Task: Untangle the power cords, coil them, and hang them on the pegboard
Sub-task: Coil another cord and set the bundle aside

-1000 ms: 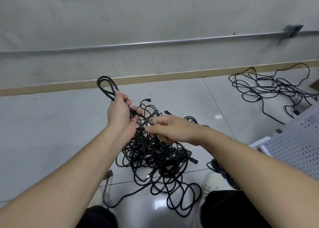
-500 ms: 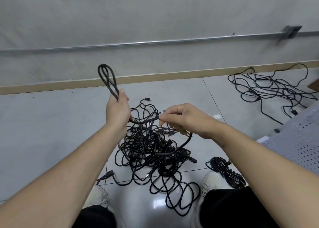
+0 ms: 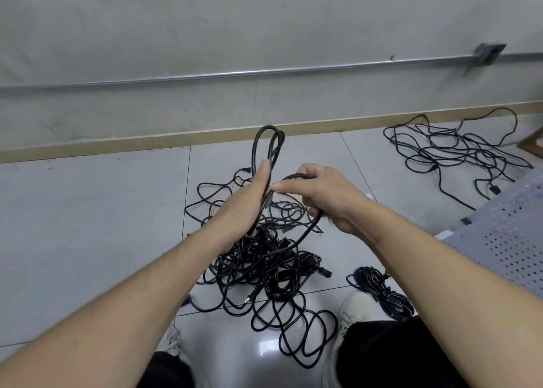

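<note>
Grey floor tiles (image 3: 88, 226) hold a black tangled cord heap (image 3: 264, 264); left hand (image 3: 249, 202) clamps black cord loops (image 3: 269, 143), right hand (image 3: 326, 196) pinches the trailing strand (image 3: 305, 233), which may snag and tighten knots if pulled.

Bare forearms, no sleeves, black trousers (image 3: 388, 355), whitish sneakers w/ laces (image 3: 354, 308), no gloves on either grip

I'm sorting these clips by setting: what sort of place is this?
Probably a workshop or utility room: grey tiled floor, bare grey wall with a surface-mounted metal conduit pipe, and a white perforated metal pegboard beside heaps of black power cords.
</note>
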A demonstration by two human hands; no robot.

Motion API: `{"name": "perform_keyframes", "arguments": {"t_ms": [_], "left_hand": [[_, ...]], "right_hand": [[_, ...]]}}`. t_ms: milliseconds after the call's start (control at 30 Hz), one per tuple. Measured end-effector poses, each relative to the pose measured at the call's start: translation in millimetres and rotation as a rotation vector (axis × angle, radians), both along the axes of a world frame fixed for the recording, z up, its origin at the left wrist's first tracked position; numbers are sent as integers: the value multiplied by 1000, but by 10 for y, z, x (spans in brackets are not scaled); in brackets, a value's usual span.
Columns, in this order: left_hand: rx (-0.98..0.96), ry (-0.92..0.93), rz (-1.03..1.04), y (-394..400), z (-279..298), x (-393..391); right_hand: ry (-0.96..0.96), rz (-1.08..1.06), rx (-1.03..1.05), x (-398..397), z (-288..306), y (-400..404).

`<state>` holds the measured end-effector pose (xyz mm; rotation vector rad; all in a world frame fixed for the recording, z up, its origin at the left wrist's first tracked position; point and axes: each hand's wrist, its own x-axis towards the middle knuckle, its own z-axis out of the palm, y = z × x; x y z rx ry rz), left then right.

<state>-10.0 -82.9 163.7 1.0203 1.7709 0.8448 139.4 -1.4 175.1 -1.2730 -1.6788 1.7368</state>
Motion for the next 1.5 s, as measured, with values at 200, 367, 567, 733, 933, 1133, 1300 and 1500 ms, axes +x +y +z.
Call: {"name": "perform_keyframes", "arguments": {"t_ms": [200, 367, 567, 733, 933, 1133, 1300, 1500], "left_hand": [[31, 57, -199, 5, -95, -107], [-1, 57, -126, 2, -121, -179], [-23, -112, -10, 3, -163, -230], [-96, 117, -159, -23, -86, -192], [-85, 69, -288, -71, -95, -129], [-13, -42, -308, -135, -99, -135], [-17, -121, -338, -141, -63, -195], [-8, -410, -211, -114, -44, -161]], "right_hand": [[145, 31, -262, 38, 22, 62], [30, 96, 2, 94, 60, 47], [-180, 42, 203, 75, 96, 54], [114, 11, 150, 38, 107, -5], [131, -234, 276, -54, 4, 4], [213, -251, 157, -62, -42, 34], [187, -211, 143, -36, -47, 76], [428, -97, -36, -10, 4, 95]]}}
